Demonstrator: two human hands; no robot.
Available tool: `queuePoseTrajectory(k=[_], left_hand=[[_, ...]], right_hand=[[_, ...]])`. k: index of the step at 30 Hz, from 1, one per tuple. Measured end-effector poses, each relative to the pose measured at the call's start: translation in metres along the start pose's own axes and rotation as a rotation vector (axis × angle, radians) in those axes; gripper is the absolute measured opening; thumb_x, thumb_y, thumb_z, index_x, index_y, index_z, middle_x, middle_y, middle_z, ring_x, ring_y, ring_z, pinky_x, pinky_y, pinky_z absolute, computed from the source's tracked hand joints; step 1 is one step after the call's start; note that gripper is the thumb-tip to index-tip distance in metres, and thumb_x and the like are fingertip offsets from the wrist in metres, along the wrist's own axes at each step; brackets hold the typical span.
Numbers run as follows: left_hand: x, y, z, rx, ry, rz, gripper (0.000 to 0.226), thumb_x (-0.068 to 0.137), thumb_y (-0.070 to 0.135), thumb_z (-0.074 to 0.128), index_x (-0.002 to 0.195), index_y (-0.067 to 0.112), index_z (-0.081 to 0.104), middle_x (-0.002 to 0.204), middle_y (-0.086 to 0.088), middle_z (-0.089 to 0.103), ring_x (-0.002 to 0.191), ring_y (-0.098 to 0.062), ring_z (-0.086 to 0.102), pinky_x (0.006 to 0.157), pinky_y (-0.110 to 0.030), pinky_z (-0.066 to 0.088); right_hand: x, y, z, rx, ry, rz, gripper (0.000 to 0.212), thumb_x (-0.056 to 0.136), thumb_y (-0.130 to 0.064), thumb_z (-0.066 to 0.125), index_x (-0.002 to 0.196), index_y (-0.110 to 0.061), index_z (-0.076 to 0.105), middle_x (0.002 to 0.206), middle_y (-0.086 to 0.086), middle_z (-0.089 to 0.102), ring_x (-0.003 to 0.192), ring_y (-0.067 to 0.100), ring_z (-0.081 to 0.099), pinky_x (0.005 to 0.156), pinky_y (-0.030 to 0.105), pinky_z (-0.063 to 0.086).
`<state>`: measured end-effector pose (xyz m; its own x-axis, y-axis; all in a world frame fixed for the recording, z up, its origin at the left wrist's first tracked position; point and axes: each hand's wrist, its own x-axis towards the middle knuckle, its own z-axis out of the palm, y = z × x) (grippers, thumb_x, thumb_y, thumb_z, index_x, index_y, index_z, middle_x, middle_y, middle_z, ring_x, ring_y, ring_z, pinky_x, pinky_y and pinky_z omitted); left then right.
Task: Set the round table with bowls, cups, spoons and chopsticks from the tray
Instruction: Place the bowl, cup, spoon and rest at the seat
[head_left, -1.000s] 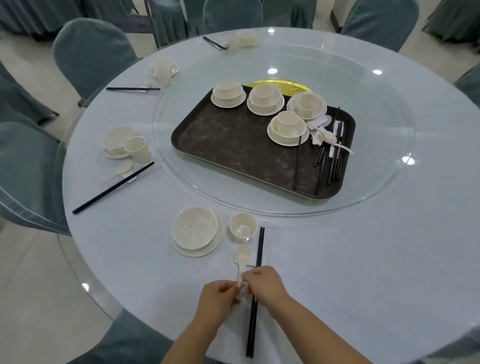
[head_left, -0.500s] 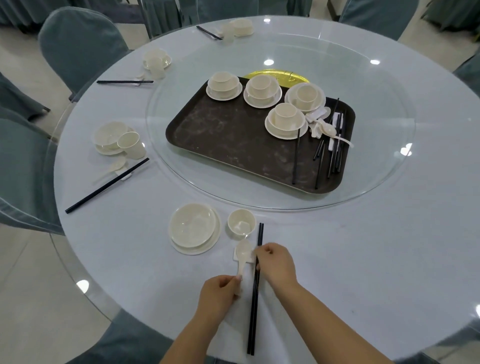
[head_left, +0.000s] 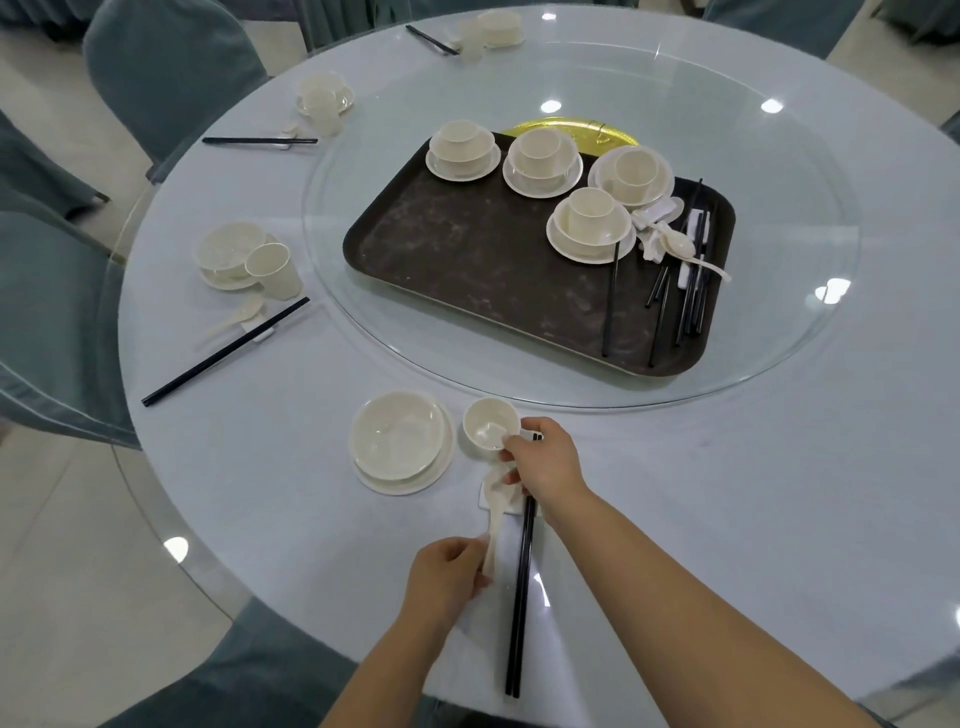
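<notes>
Head view: left hand (head_left: 451, 574) pinching handle end of cream spoon (head_left: 496, 512), fingers curled round it. Right hand (head_left: 545, 462) bent over spoon's bowl and white rest (head_left: 506, 501), touching cup (head_left: 491, 428); grip unclear. Black chopsticks (head_left: 521, 597) alongside, bowl on plate (head_left: 400, 441) left. Tray (head_left: 467, 265) on glass turntable (head_left: 779, 130), well apart.
</notes>
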<state>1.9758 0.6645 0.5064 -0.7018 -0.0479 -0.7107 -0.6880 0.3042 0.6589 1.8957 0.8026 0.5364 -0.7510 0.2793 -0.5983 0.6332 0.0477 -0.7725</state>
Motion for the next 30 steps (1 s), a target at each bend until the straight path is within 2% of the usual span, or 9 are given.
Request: queuePoseTrajectory(k=[4, 8, 11, 13, 18, 21, 23, 27, 30], left_hand=[[0.001, 0.000, -0.001, 0.001, 0.012, -0.018, 0.036, 0.091, 0.037, 0.060, 0.070, 0.008, 0.066, 0.060, -0.002, 0.064, 0.059, -0.013, 0.057, 0.066, -0.026, 0.051], [0.002, -0.001, -0.003, -0.033, 0.053, -0.008, 0.034, 0.092, 0.034, 0.061, 0.078, 0.004, 0.069, 0.063, -0.002, 0.066, 0.060, -0.013, 0.063, 0.065, -0.025, 0.055], [0.004, 0.001, -0.004, -0.043, 0.066, 0.015, 0.022, 0.092, 0.028, 0.062, 0.082, 0.011, 0.072, 0.069, -0.002, 0.069, 0.066, -0.016, 0.066, 0.073, -0.031, 0.058], [0.005, 0.004, -0.003, -0.036, 0.070, 0.009, 0.015, 0.093, 0.023, 0.061, 0.087, 0.015, 0.072, 0.075, -0.002, 0.071, 0.070, -0.016, 0.066, 0.074, -0.029, 0.058], [0.007, 0.010, -0.005, 0.026, 0.137, 0.034, 0.012, 0.093, 0.024, 0.059, 0.094, 0.019, 0.070, 0.088, 0.002, 0.070, 0.082, -0.013, 0.064, 0.071, -0.024, 0.050], [0.004, 0.017, -0.007, 0.084, 0.199, 0.086, 0.013, 0.093, 0.025, 0.057, 0.099, 0.020, 0.067, 0.094, 0.003, 0.068, 0.090, -0.014, 0.063, 0.081, -0.028, 0.050], [0.000, 0.023, -0.007, 0.076, 0.225, 0.132, 0.012, 0.093, 0.024, 0.057, 0.099, 0.019, 0.067, 0.093, 0.003, 0.068, 0.089, -0.015, 0.063, 0.085, -0.032, 0.051], [-0.016, 0.034, -0.001, -0.033, 0.239, 0.186, 0.011, 0.093, 0.020, 0.057, 0.095, 0.016, 0.068, 0.087, 0.002, 0.070, 0.082, -0.011, 0.065, 0.083, -0.032, 0.053], [-0.035, 0.039, 0.011, -0.048, 0.245, 0.213, 0.011, 0.093, 0.022, 0.057, 0.089, 0.020, 0.067, 0.085, 0.002, 0.070, 0.081, -0.012, 0.066, 0.081, -0.032, 0.054]], right_hand=[[0.003, -0.004, 0.004, 0.006, 0.008, -0.003, 0.029, 0.092, -0.019, 0.055, 0.121, -0.016, 0.053, 0.087, 0.004, 0.072, 0.052, 0.019, 0.062, 0.051, 0.026, 0.041], [0.001, -0.002, 0.001, 0.021, 0.015, -0.008, 0.029, 0.094, -0.027, 0.055, 0.121, -0.018, 0.052, 0.084, 0.001, 0.069, 0.050, 0.016, 0.061, 0.058, 0.031, 0.049], [-0.002, 0.007, -0.007, 0.023, 0.053, -0.015, 0.025, 0.095, -0.030, 0.053, 0.116, -0.016, 0.055, 0.081, 0.001, 0.068, 0.050, 0.015, 0.059, 0.054, 0.026, 0.043], [-0.006, 0.015, -0.016, -0.011, 0.074, -0.035, 0.023, 0.096, -0.031, 0.053, 0.113, -0.018, 0.057, 0.079, 0.001, 0.068, 0.054, 0.015, 0.059, 0.054, 0.024, 0.041], [-0.014, 0.028, -0.035, -0.099, 0.055, -0.100, 0.018, 0.096, -0.032, 0.053, 0.109, -0.022, 0.058, 0.079, 0.001, 0.070, 0.046, 0.011, 0.058, 0.054, 0.022, 0.040], [-0.017, 0.031, -0.041, -0.100, 0.050, -0.101, 0.014, 0.096, -0.030, 0.053, 0.105, -0.022, 0.060, 0.081, 0.000, 0.070, 0.049, 0.012, 0.059, 0.052, 0.021, 0.041], [-0.020, 0.031, -0.045, -0.069, 0.053, -0.103, 0.012, 0.096, -0.027, 0.053, 0.102, -0.021, 0.061, 0.080, 0.001, 0.069, 0.050, 0.012, 0.058, 0.049, 0.019, 0.041], [-0.031, 0.027, -0.056, -0.004, 0.046, -0.115, 0.009, 0.096, -0.025, 0.052, 0.095, -0.019, 0.060, 0.075, -0.001, 0.068, 0.045, 0.011, 0.056, 0.041, 0.013, 0.039], [-0.044, 0.023, -0.068, 0.017, 0.029, -0.114, 0.010, 0.096, -0.024, 0.052, 0.095, -0.017, 0.060, 0.074, -0.001, 0.067, 0.043, 0.010, 0.056, 0.044, 0.019, 0.039]])
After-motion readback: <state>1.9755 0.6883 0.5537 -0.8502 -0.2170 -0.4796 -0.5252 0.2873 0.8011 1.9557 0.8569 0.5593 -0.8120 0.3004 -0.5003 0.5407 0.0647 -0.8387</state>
